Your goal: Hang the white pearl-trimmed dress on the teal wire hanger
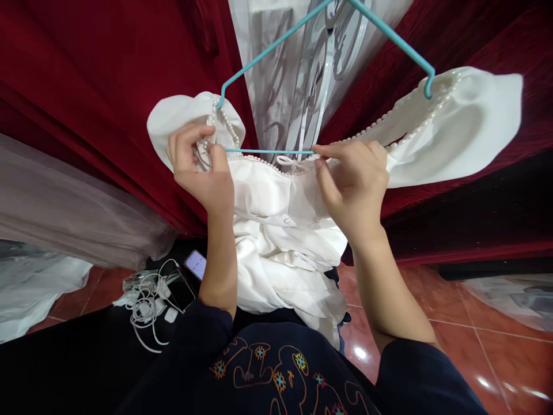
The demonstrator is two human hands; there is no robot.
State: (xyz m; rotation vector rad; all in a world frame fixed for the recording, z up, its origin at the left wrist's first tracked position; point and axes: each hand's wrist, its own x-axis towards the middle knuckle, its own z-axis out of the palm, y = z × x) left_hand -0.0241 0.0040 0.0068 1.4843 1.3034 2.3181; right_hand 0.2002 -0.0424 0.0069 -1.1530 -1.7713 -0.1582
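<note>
A white dress (261, 187) with a pearl-trimmed neckline and puffed sleeves hangs in front of me on a light-blue hanger (393, 37). Its skirt lies bunched on my lap. My left hand (201, 164) is closed on the pearl edge by the smaller-looking left sleeve, beneath the hanger's left hook. With thumb and forefinger together, my right hand (356, 181) pinches the neckline at the right, close against the hanger's lower bar. A small white bow (289, 162) sits on the neckline between my hands. The right sleeve (479, 127) spreads out beyond my right hand.
Dark red curtains (108, 69) hang on both sides, with sheer white fabric (272, 69) behind the hanger. At my left, a lit phone (196, 264), tangled white cables (144, 305) and a white earphone case (171, 314) lie on a black surface. The floor (484, 346) is reddish tile.
</note>
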